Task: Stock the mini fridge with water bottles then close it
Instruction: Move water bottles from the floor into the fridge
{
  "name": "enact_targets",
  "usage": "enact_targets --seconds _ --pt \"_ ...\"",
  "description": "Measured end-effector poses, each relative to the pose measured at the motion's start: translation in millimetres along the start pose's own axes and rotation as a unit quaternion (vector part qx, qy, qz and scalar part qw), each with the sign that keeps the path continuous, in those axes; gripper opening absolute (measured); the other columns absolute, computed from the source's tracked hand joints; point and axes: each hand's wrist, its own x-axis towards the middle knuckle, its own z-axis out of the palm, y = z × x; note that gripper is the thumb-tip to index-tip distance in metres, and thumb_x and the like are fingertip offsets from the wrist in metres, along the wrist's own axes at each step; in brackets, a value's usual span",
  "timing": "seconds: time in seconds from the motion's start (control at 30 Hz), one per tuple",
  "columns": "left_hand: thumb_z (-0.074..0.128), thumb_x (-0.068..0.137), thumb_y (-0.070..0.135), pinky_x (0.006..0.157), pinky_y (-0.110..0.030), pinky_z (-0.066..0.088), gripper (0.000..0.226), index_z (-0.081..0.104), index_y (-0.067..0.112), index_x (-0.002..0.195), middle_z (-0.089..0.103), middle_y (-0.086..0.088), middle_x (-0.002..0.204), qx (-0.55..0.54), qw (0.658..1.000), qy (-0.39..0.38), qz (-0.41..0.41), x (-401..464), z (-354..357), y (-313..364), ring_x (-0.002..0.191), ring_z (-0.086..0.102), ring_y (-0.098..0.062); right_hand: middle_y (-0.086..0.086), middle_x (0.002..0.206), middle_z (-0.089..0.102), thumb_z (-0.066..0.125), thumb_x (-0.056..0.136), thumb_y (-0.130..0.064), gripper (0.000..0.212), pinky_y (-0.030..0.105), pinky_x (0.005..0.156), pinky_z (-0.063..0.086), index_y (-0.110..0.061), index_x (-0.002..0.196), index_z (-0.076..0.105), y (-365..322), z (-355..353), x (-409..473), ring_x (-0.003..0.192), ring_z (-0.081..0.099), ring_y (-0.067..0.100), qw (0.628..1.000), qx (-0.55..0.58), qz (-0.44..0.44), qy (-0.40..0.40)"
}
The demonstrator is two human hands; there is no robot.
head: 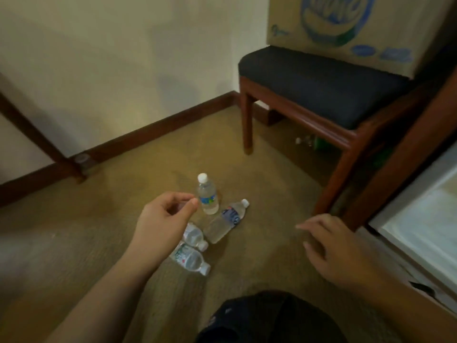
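Observation:
Several small clear water bottles with white caps are on the tan carpet. One stands upright [208, 194] with a blue label. A second [226, 221] lies tilted just right of it, dark blue label up. Two more lie closer to me, one [195, 236] partly hidden by my wrist and one [190, 258] below it. My left hand [165, 216] hovers just left of the upright bottle, fingers curled, holding nothing. My right hand [338, 246] hangs empty to the right, fingers spread. The white open mini fridge [420, 219] shows at the right edge.
A wooden chair [309, 87] with a dark blue cushion stands at the back right, a printed cardboard box [346, 23] resting on it. Something green and clear lies under the chair [314, 142]. A dark wooden table leg [49, 147] slants at the left, against the wall's baseboard.

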Motion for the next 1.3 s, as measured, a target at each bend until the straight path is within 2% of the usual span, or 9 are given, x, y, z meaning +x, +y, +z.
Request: enact_targets --seconds 0.1,0.3,0.4,0.53,0.73,0.83,0.97,1.13,1.3 --pt "0.072 0.092 0.041 0.079 -0.037 0.058 0.012 0.074 0.033 0.1 0.074 0.008 0.091 0.006 0.997 0.02 -0.073 12 0 -37 0.086 0.07 -0.012 -0.02 0.131 0.042 0.055 0.1 -0.04 0.046 0.02 0.09 0.044 -0.048 0.143 0.042 -34 17 47 0.112 0.04 -0.003 0.996 0.005 -0.047 -0.074" --pt "0.071 0.09 0.044 0.063 -0.023 0.046 0.01 0.071 0.035 0.093 0.072 0.012 0.082 0.113 0.987 -0.003 -0.119 30 13 -117 0.075 0.065 0.001 -0.019 0.137 0.04 0.055 0.1 -0.042 0.045 0.031 0.101 0.042 -0.044 0.142 0.043 -90 66 125 0.129 0.038 0.006 0.983 0.027 -0.096 -0.157" --pt "0.068 0.088 0.048 0.08 -0.026 0.051 0.007 0.065 0.043 0.093 0.069 0.021 0.095 0.193 0.976 -0.056 -0.088 32 32 -153 0.092 0.062 -0.001 -0.009 0.137 0.051 0.054 0.1 -0.04 0.034 0.038 0.097 0.049 -0.036 0.134 0.053 -122 103 158 0.124 0.05 0.014 0.972 0.043 -0.107 -0.205" --pt "0.063 0.088 0.05 0.103 -0.032 0.041 0.038 0.061 0.043 0.125 0.049 0.01 0.126 0.34 0.928 -0.152 0.012 27 63 -194 0.122 0.042 -0.018 0.005 0.115 0.066 0.056 0.099 -0.044 0.029 0.043 0.087 0.054 -0.023 0.118 0.061 -158 161 179 0.104 0.063 0.026 0.96 0.0 -0.085 -0.266" --pt "0.061 0.089 0.031 0.111 -0.042 0.031 0.061 0.041 0.043 0.145 0.026 -0.001 0.15 0.428 0.884 -0.156 0.105 32 86 -234 0.139 0.025 -0.028 0.005 0.114 0.065 0.056 0.1 -0.047 0.035 0.04 0.084 0.045 -0.017 0.117 0.058 -177 214 190 0.11 0.057 0.027 0.984 -0.074 -0.05 -0.156" --pt "0.065 0.089 0.022 0.116 -0.049 0.027 0.059 0.049 0.041 0.142 0.027 -0.007 0.158 0.443 0.878 -0.127 0.133 34 97 -241 0.145 0.024 -0.034 0.005 0.111 0.07 0.06 0.1 -0.035 0.026 0.037 0.077 0.046 -0.019 0.118 0.052 -188 227 193 0.107 0.066 0.027 0.984 -0.122 -0.035 -0.125" --pt "0.075 0.077 0.028 0.114 -0.049 0.031 0.054 0.065 0.039 0.129 0.045 -0.006 0.146 0.442 0.879 -0.103 0.148 36 98 -253 0.137 0.038 -0.033 0.01 0.121 0.068 0.061 0.098 -0.018 0.034 0.039 0.087 0.051 -0.016 0.131 0.054 -194 236 193 0.115 0.064 0.029 0.972 -0.162 -0.013 -0.169" --pt "0.08 0.073 0.033 0.1 -0.05 0.052 0.045 0.071 0.036 0.117 0.06 -0.007 0.137 0.376 0.915 -0.045 0.14 21 85 -259 0.129 0.054 -0.034 0.001 0.113 0.071 0.066 0.095 -0.039 0.034 0.034 0.079 0.049 -0.025 0.125 0.06 -183 215 179 0.104 0.066 0.022 0.994 -0.031 0.016 -0.106" --pt "0.08 0.085 0.025 0.099 -0.039 0.051 0.037 0.073 0.03 0.121 0.063 0.002 0.135 0.211 0.963 0.07 0.15 16 57 -222 0.123 0.059 -0.024 -0.003 0.112 0.07 0.061 0.097 -0.049 0.04 0.034 0.086 0.053 -0.022 0.127 0.063 -162 151 158 0.102 0.065 0.016 0.987 0.144 -0.032 -0.058"
